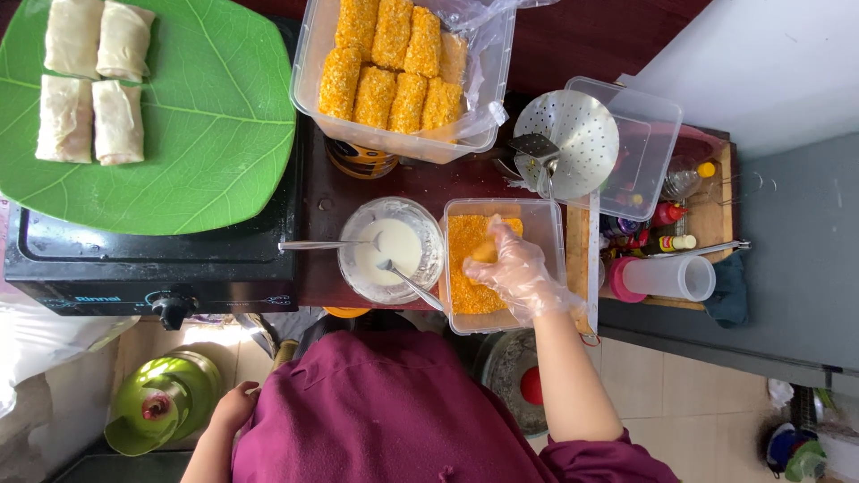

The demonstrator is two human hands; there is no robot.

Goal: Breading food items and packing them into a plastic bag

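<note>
My right hand (517,273), in a thin clear glove, is inside a clear tub of orange breadcrumbs (547,224) and is closed around a crumb-coated roll (484,251). Left of the tub stands a glass bowl of white batter (390,249) with two metal utensils resting in it. My left hand (231,408) hangs low beside my maroon top, away from the counter, its fingers hidden. A clear container (313,72) at the top holds several breaded rolls. Uncoated pale rolls (92,80) lie on a green leaf-shaped plate (215,116).
The plate rests on a black tabletop stove (152,264). A perforated metal skimmer (568,143) lies over a clear lid (649,134). Sauce bottles (667,215) and a lying plastic cup (667,277) sit on the right. A green gas cylinder (161,402) stands on the floor.
</note>
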